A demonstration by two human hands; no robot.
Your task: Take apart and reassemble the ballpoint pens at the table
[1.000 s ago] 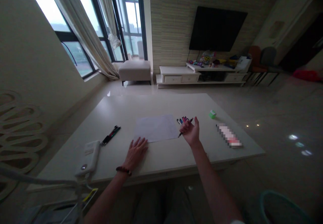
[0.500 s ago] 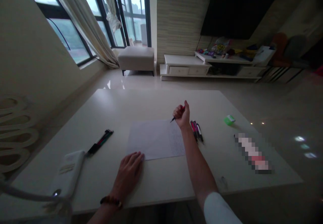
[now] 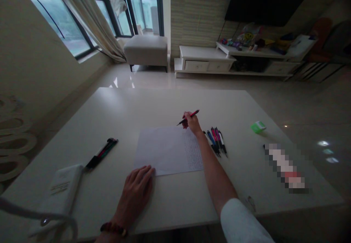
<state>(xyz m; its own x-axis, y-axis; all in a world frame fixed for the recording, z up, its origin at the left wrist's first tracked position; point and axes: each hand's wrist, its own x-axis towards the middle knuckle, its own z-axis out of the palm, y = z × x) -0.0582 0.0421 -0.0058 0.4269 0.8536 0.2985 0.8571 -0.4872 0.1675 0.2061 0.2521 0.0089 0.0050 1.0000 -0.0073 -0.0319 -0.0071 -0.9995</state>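
Observation:
A sheet of paper [image 3: 164, 150] lies on the white table [image 3: 175, 206], with lines of writing down its right side. My left hand [image 3: 138, 188] rests flat, its fingertips on the paper's near left corner. At the far right corner of the sheet, my right hand [image 3: 191, 121] grips a pen [image 3: 195, 113] that has a red and black barrel. The pen's tip points left, close to the paper's far edge; whether it touches is not clear. Several pens [image 3: 216, 140] lie side by side just right of the sheet, partly behind my right forearm.
To the left lie a dark bundle of pens [image 3: 101, 153] and a white box-shaped device [image 3: 60, 188] with a cable. A green block-like item [image 3: 258, 127] and a blurred-out object [image 3: 285, 168] are on the right. Beyond the table stand a stool [image 3: 146, 49] and a TV cabinet [image 3: 205, 58].
My right hand has moved left from beside the loose pens to the paper's far right corner, turning the pen in its grip. My left hand stays at the near left corner. The view has tilted down.

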